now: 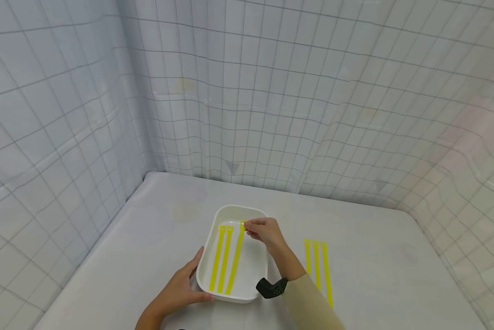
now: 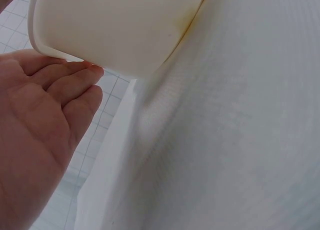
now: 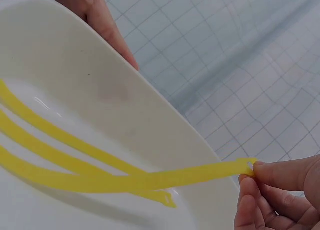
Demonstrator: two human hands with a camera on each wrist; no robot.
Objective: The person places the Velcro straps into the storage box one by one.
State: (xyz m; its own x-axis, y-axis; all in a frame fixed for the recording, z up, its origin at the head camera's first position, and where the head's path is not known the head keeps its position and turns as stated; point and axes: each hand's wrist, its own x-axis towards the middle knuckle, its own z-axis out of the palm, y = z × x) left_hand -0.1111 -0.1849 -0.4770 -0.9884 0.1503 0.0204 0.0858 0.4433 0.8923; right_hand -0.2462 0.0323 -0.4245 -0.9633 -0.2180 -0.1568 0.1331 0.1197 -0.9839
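Observation:
A white tray (image 1: 253, 270) with raised sides stands on the table. My left hand (image 1: 177, 288) holds its near left corner, fingers along the outer left wall and thumb at the near edge. In the left wrist view, those fingers (image 2: 75, 82) touch the wall just under the rim. My right hand (image 1: 265, 231) pinches the slotted far end of a flat yellow strap (image 1: 235, 261) between thumb and fingers. This strap's far end is raised, while its other end lies low in the tray. Two more yellow straps (image 1: 217, 259) lie side by side to its left inside the tray.
Several yellow straps (image 1: 316, 261) lie in a row on the white-covered table (image 1: 379, 275), right of the tray; my right forearm partly covers them. A black wrist device (image 1: 271, 288) is on that arm. White grid-patterned curtains (image 1: 247, 91) hang behind and at both sides.

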